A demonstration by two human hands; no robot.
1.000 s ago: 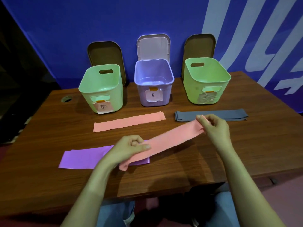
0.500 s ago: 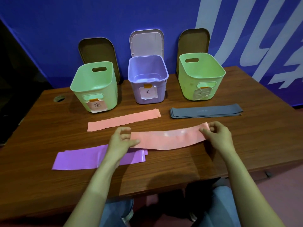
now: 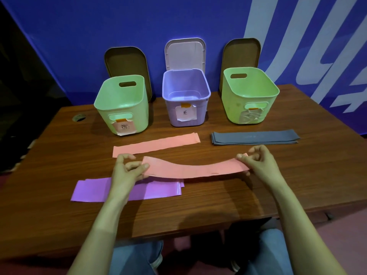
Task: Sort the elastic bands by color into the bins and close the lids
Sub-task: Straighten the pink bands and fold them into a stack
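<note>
- Whereas a second ago the pink band runs slantwise, low at the left hand and high at the right hand, we now hold it level between both hands with a slight sag in the middle.
- Left hand: thumb and fingers are pinched on the band's left end. Right hand: fingertips are pinched on its right end. Both grips are closed on the band and neither hand is free.
- The band's left end has come off the purple bands; it hangs above the table, between them and the second pink band.
- The second pink band, the purple bands and the grey bands lie where they did; the apparent shift is our head moving.
- Left bin, middle bin and right bin look empty, and the lids lean on the wall behind them. We judge sorting has barely started.
- Meaning: the band is freed and straightened, ready to fold or drop in.
- Bin labels are too small to read. The left bin's label looks pinkish, so we guess pink goes there.
- Risk: a limp band can drape over a rim and block the lid.
</note>
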